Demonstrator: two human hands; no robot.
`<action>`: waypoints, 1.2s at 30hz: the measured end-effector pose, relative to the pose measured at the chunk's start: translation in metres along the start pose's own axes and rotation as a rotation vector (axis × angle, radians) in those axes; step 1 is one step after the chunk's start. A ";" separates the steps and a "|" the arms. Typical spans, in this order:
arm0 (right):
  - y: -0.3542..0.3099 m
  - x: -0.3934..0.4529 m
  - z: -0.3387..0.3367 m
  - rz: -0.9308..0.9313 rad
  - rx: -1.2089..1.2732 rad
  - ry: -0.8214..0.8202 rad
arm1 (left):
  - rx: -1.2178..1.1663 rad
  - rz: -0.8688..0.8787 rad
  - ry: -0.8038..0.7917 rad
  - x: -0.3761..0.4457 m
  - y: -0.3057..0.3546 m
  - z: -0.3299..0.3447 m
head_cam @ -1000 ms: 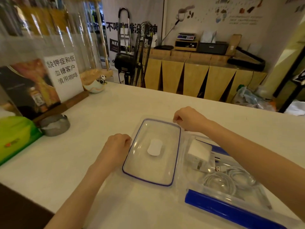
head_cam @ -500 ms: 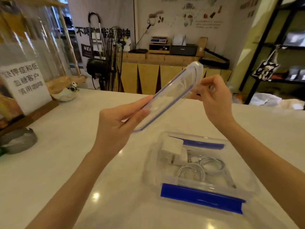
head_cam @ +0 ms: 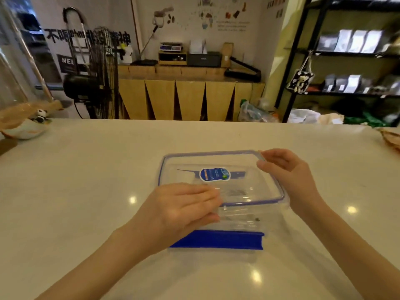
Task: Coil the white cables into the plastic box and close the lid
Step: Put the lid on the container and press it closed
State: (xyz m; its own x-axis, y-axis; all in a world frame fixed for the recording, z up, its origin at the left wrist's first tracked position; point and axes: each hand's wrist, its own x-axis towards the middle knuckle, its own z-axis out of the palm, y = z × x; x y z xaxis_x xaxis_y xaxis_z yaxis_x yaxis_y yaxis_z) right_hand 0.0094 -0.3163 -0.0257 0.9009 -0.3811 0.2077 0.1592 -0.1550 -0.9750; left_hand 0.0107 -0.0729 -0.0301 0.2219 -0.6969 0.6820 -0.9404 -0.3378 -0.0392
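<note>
Over the plastic box [head_cam: 238, 221], clear lid [head_cam: 216, 187], fingers of both hands [head_cam: 179, 206] [head_cam: 285, 172] clamped on it.

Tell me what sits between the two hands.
In the head view, the clear lid with its blue sticker spans from left hand to right hand.

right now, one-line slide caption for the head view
Both hands, left hand and right hand, set the clear lid onto the plastic box.

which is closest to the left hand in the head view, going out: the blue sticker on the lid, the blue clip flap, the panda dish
1. blue clip flap: just under the left hand, at the box's near edge.
2. blue sticker: on the lid, beyond the fingers.
3. panda dish: far left on the counter.
</note>
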 end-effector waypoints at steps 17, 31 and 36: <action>0.021 -0.020 -0.003 0.009 -0.051 -0.009 | -0.157 -0.254 -0.004 -0.019 0.012 0.003; 0.000 -0.073 0.003 -0.806 -0.687 -0.349 | -0.083 -0.293 -0.127 -0.028 0.018 0.003; 0.017 -0.078 0.007 -1.022 -1.016 -0.422 | 0.048 -0.206 -0.232 -0.033 0.014 0.004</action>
State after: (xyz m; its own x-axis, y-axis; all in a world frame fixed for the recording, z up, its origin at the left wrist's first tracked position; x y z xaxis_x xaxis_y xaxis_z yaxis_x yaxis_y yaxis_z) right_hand -0.0555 -0.2832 -0.0594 0.6525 0.5355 0.5362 0.5934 -0.8011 0.0781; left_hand -0.0092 -0.0573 -0.0557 0.4651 -0.7346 0.4941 -0.8572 -0.5131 0.0442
